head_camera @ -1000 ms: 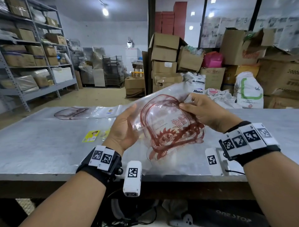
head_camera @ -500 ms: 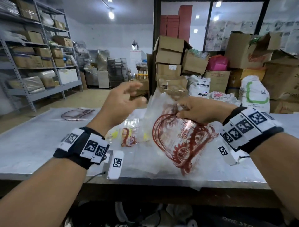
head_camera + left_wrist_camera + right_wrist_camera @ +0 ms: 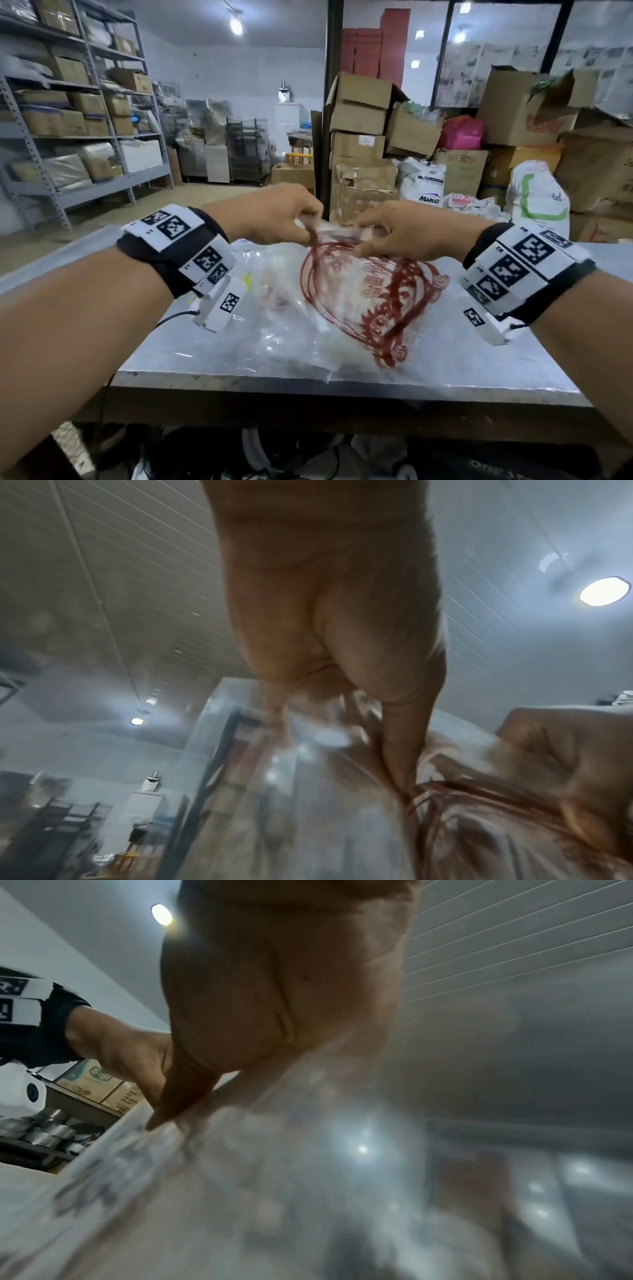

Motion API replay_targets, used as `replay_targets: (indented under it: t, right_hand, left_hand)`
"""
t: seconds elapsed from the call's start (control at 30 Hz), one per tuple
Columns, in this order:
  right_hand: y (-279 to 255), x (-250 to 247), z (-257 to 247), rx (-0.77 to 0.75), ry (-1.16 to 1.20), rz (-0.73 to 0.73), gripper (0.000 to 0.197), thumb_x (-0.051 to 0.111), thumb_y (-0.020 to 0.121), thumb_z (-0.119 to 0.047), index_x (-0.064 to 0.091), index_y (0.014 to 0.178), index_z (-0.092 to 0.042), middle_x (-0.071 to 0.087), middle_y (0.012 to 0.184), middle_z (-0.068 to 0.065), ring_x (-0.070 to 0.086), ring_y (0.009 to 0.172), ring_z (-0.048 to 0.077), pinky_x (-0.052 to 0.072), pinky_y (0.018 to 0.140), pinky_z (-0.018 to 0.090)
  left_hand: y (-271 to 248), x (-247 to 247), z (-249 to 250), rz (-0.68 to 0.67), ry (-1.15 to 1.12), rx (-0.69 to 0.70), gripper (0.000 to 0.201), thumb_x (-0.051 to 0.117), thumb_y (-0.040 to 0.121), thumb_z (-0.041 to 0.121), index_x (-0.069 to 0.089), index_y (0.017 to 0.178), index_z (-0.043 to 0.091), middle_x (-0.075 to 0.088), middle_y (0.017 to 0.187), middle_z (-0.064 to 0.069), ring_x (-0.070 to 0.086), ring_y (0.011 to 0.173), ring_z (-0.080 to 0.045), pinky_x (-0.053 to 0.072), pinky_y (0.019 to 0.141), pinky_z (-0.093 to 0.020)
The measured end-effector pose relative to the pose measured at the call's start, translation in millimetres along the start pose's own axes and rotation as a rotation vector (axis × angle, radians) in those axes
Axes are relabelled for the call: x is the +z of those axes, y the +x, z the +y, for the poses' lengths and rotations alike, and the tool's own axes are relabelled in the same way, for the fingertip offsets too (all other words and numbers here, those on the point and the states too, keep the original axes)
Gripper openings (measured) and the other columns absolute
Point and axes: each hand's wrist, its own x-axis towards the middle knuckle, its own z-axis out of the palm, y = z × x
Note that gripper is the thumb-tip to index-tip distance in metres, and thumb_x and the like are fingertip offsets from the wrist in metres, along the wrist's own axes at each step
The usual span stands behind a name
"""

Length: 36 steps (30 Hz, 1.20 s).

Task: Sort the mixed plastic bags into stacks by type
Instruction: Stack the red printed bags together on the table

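A clear plastic bag with a red dragon print (image 3: pixel 373 294) hangs from its top edge over the metal table (image 3: pixel 479 370), its lower part draped on the surface. My left hand (image 3: pixel 301 222) pinches the bag's top edge at the left, and my right hand (image 3: pixel 366 236) pinches it just to the right. The left wrist view shows my left fingers (image 3: pixel 397 767) closed on the red-printed bag (image 3: pixel 514 840). In the right wrist view the clear bag (image 3: pixel 308 1191) fills the lower frame under my right hand (image 3: pixel 164 1121). More clear bags (image 3: pixel 260 287) lie underneath on the table.
Cardboard boxes (image 3: pixel 359 113) and white sacks (image 3: pixel 424 185) are piled behind the table. Metal shelving (image 3: pixel 68 120) with boxes stands at the left. The table's near edge (image 3: pixel 308 380) runs below the bags.
My left hand let go of the bag's underside, swung up and now pinches its top edge beside my right hand. The bag's lower part has come down onto the table.
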Motion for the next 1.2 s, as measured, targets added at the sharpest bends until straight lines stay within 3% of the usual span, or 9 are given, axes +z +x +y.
replay_targets:
  t: [0.1,0.23,0.33,0.47,0.67,0.87,0.97,1.1,1.2]
  right_hand:
    - [1,-3,7,0.026,0.002,-0.019,0.014,0.071,0.092,-0.042,0.071,0.102,-0.033,0.059,0.076,-0.012,0.056,0.063,0.000,0.036,0.056,0.015]
    - [8,-7,16,0.039,-0.007,-0.026,0.015,0.070,0.094,-0.038,0.073,0.105,-0.029,0.071,0.099,-0.012,0.065,0.092,0.007,0.048,0.076,0.026]
    - [14,-10,16,0.040,0.024,0.029,0.004,0.066,0.098,-0.033,0.069,0.100,-0.033,0.068,0.098,-0.018,0.061,0.091,0.000,0.043,0.075,0.022]
    - [27,-10,12,0.018,-0.005,0.083,0.007,0.066,0.098,-0.033,0.064,0.092,-0.038,0.065,0.101,-0.014,0.058,0.094,0.007,0.040,0.079,0.028]
    - [40,-4,7,0.013,-0.004,0.051,0.014,0.065,0.098,-0.032,0.063,0.089,-0.042,0.066,0.098,-0.018,0.059,0.095,0.002,0.041,0.074,0.026]
    - [45,5,7,0.040,0.014,0.039,0.011,0.060,0.102,-0.031,0.063,0.113,-0.029,0.061,0.110,-0.010,0.059,0.105,0.015,0.040,0.073,0.023]
    - [44,8,3,0.053,-0.011,0.050,0.024,0.055,0.104,-0.031,0.063,0.126,-0.025,0.058,0.124,-0.008,0.053,0.111,0.013,0.040,0.090,0.030]
    - [45,10,6,0.021,0.042,0.042,0.007,0.059,0.102,-0.033,0.066,0.104,-0.034,0.067,0.105,-0.012,0.066,0.091,0.006,0.051,0.086,0.032]
    - [46,11,9,0.027,0.048,0.042,0.011,0.061,0.101,-0.032,0.066,0.110,-0.033,0.066,0.105,-0.014,0.063,0.091,0.000,0.047,0.079,0.029]
  left_hand:
    - [-10,-10,-20,0.009,-0.073,-0.041,0.019,0.080,0.085,0.017,0.066,0.074,0.022,0.065,0.072,0.014,0.059,0.073,0.003,0.039,0.068,-0.022]
    - [-26,-23,-42,0.022,-0.142,-0.106,0.012,0.082,0.085,0.016,0.071,0.079,0.016,0.072,0.078,0.012,0.065,0.078,0.000,0.047,0.075,-0.026]
    - [-34,-29,-55,0.023,-0.127,-0.157,0.014,0.082,0.084,0.016,0.071,0.077,0.019,0.070,0.076,0.020,0.063,0.075,0.004,0.042,0.071,-0.024]
    - [-46,-29,-65,-0.015,-0.107,-0.214,0.014,0.083,0.084,0.025,0.071,0.079,0.027,0.071,0.077,0.017,0.063,0.074,0.003,0.044,0.072,-0.027]
    - [-67,-21,-85,-0.041,-0.051,-0.251,0.026,0.078,0.080,0.056,0.069,0.103,0.047,0.071,0.102,0.024,0.067,0.097,0.003,0.055,0.095,-0.038]
    - [-78,-12,-92,-0.062,-0.025,-0.246,0.010,0.075,0.091,0.037,0.074,0.100,0.036,0.074,0.095,0.020,0.065,0.087,0.009,0.048,0.079,-0.023]
    - [-80,-11,-95,-0.055,-0.026,-0.260,0.006,0.071,0.093,0.038,0.076,0.096,0.035,0.076,0.093,0.014,0.068,0.086,0.001,0.050,0.079,-0.026]
    - [-80,-10,-92,-0.042,-0.047,-0.286,0.013,0.071,0.092,0.044,0.077,0.098,0.034,0.076,0.094,0.016,0.068,0.088,0.001,0.053,0.082,-0.028]
    - [-79,-8,-89,-0.033,-0.038,-0.293,0.018,0.071,0.092,0.045,0.076,0.106,0.034,0.074,0.099,0.015,0.065,0.093,-0.001,0.050,0.080,-0.024]
